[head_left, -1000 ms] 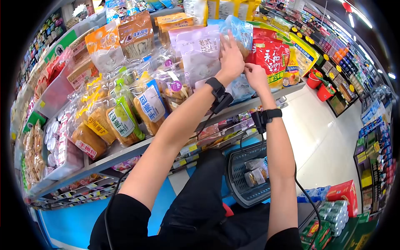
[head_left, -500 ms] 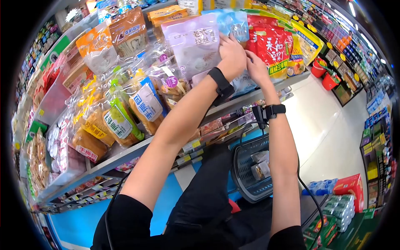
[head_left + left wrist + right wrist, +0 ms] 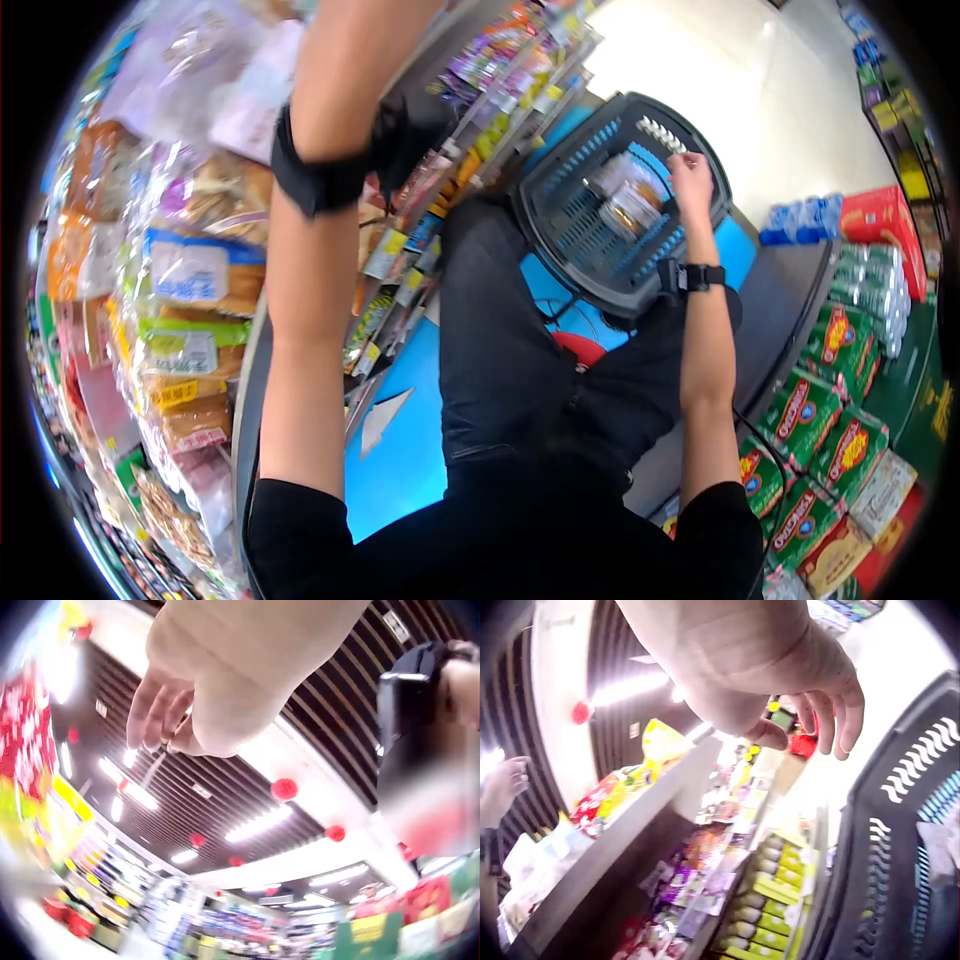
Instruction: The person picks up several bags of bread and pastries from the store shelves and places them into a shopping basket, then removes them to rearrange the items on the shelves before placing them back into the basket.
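Left of the person, the long, grey-edged shop shelf [image 3: 250, 400] carries clear plastic bags of brown bread [image 3: 205, 270]; before the person's knees is the dark grey, slotted plastic basket [image 3: 548, 235]. The left hand [image 3: 202, 697] is raised near the shelf, its loosely bent fingers empty, while the right hand [image 3: 692, 188] has come away from the shelf to the basket's far rim, fingers relaxed and empty, suggesting attention has shifted to the basket without adding anything. Inside it lie small, clear-wrapped packs [image 3: 630, 200], untouched.
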`<state>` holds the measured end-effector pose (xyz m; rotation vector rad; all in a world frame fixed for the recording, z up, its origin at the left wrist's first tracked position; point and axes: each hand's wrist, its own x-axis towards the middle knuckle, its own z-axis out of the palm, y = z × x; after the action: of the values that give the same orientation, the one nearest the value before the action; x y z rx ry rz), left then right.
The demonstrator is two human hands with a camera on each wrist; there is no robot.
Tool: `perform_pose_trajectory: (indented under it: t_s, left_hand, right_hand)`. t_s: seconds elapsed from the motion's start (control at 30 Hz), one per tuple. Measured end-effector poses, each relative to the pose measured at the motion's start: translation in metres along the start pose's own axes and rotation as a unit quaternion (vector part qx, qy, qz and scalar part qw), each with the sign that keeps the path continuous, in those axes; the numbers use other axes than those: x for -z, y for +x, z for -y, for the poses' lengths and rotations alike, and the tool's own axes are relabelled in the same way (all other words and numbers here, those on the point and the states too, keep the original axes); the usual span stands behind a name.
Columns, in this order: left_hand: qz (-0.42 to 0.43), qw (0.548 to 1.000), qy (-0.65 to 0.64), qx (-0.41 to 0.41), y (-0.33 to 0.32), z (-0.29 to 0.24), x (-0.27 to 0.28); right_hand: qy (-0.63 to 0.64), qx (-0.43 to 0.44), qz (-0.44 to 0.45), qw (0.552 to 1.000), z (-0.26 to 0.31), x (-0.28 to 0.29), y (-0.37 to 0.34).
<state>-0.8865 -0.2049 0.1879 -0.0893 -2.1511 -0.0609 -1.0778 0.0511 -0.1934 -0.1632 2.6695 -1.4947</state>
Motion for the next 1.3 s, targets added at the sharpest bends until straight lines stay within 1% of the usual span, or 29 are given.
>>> perform_pose_trajectory:
  t_s: [0.03,0.07,0.1,0.17,0.23,0.27,0.3,0.33,0.37,0.4,0.43,0.5,0.57,0.6,0.63,0.67,0.7,0.77,0.8,0.83,0.87,0.9,0.97,1.0,1.03,1.07,1.1,1.2,1.3]
  left_hand:
    - [0.075,0.994,-0.078,0.001,-0.018,-0.027,-0.017]
    - [0.149,0.977,-0.152,-0.002,-0.037,-0.049,-0.037]
    - [0.22,0.95,-0.223,-0.008,-0.056,-0.063,-0.061]
    - [0.288,0.896,-0.335,0.043,-0.118,-0.081,-0.126]
    - [0.394,0.842,-0.339,0.147,-0.175,-0.08,-0.175]
    - [0.422,0.809,-0.371,0.173,-0.208,-0.074,-0.199]
    - [0.445,0.776,-0.401,0.199,-0.242,-0.065,-0.222]
    - [0.435,0.727,-0.45,0.284,-0.276,-0.063,-0.239]
    - [0.418,0.672,-0.493,0.362,-0.3,-0.059,-0.25]
    - [0.432,0.633,-0.478,0.429,-0.313,-0.055,-0.257]
    - [0.448,0.583,-0.458,0.499,-0.326,-0.055,-0.257]
    - [0.512,0.681,-0.317,0.418,-0.309,-0.055,-0.254]
    - [0.426,0.626,-0.441,0.481,-0.306,-0.057,-0.269]
    - [0.439,0.619,-0.437,0.483,-0.304,-0.056,-0.273]
    - [0.452,0.612,-0.433,0.484,-0.3,-0.055,-0.275]
    - [0.446,0.655,-0.39,0.468,-0.302,-0.058,-0.277]
    - [0.465,0.669,-0.359,0.455,-0.305,-0.059,-0.278]
    - [0.487,0.668,-0.355,0.436,-0.303,-0.059,-0.278]
    - [0.495,0.647,-0.371,0.445,-0.303,-0.057,-0.278]
    - [0.488,0.646,-0.368,0.457,-0.305,-0.058,-0.278]
    - [0.482,0.645,-0.365,0.468,-0.307,-0.058,-0.278]
    - [0.475,0.644,-0.363,0.478,-0.308,-0.058,-0.278]
    - [0.491,0.647,-0.357,0.462,-0.311,-0.057,-0.278]
    - [0.497,0.647,-0.356,0.455,-0.31,-0.058,-0.278]
    - [0.504,0.646,-0.355,0.449,-0.308,-0.059,-0.278]
    - [0.502,0.645,-0.358,0.45,-0.307,-0.06,-0.278]
    - [0.501,0.648,-0.358,0.448,-0.307,-0.061,-0.277]
    - [0.493,0.658,-0.362,0.438,-0.307,-0.062,-0.278]
    - [0.478,0.673,-0.363,0.431,-0.31,-0.063,-0.277]
  right_hand:
    - [-0.029,-0.029,0.011,0.999,-0.044,-0.006,0.005]
    - [-0.033,-0.069,0.068,0.995,-0.08,-0.014,0.003]
    - [-0.034,-0.107,0.125,0.986,-0.106,-0.018,0.003]
    - [-0.076,-0.155,0.191,0.966,-0.127,-0.024,-0.014]
    - [-0.06,-0.2,0.237,0.949,-0.132,-0.028,-0.027]
    - [-0.038,-0.207,0.269,0.94,-0.136,-0.029,-0.03]
    - [-0.018,-0.223,0.288,0.931,-0.157,-0.038,-0.025]
    - [-0.037,-0.218,0.306,0.926,-0.178,-0.05,-0.02]
    - [-0.128,-0.154,0.253,0.946,-0.195,-0.066,-0.016]
    - [-0.19,-0.136,0.211,0.949,-0.172,-0.069,-0.017]
    - [-0.178,-0.163,0.205,0.949,-0.169,-0.079,-0.013]
    - [-0.183,-0.136,0.166,0.959,-0.18,-0.106,-0.005]
    - [-0.244,-0.123,0.107,0.956,-0.178,-0.134,0.003]
    - [-0.26,-0.139,0.09,0.951,-0.163,-0.143,0.007]
    - [-0.291,-0.109,0.076,0.947,-0.154,-0.154,0.013]
    - [-0.323,-0.078,0.064,0.941,-0.149,-0.164,0.019]
    - [-0.356,-0.045,0.052,0.932,-0.149,-0.176,0.024]
    - [-0.385,-0.068,0.031,0.92,-0.158,-0.207,0.034]
    - [-0.401,-0.079,0.017,0.913,-0.164,-0.22,0.038]
    - [-0.416,-0.092,0.003,0.905,-0.171,-0.228,0.038]
    - [-0.419,-0.12,0.069,0.897,-0.181,-0.227,0.042]
    - [-0.438,-0.112,0.059,0.89,-0.189,-0.224,0.043]
    - [-0.475,-0.091,0.038,0.875,-0.203,-0.218,0.046]
    - [-0.445,-0.123,-0.021,0.887,-0.213,-0.219,0.048]
    - [-0.471,-0.138,0.012,0.871,-0.227,-0.215,0.049]
    - [-0.455,-0.129,0.001,0.881,-0.24,-0.214,0.051]
    - [-0.439,-0.12,-0.01,0.891,-0.241,-0.211,0.053]
    - [-0.475,-0.117,0.083,0.868,-0.235,-0.201,0.052]
    - [-0.522,-0.051,0.091,0.846,-0.218,-0.195,0.036]
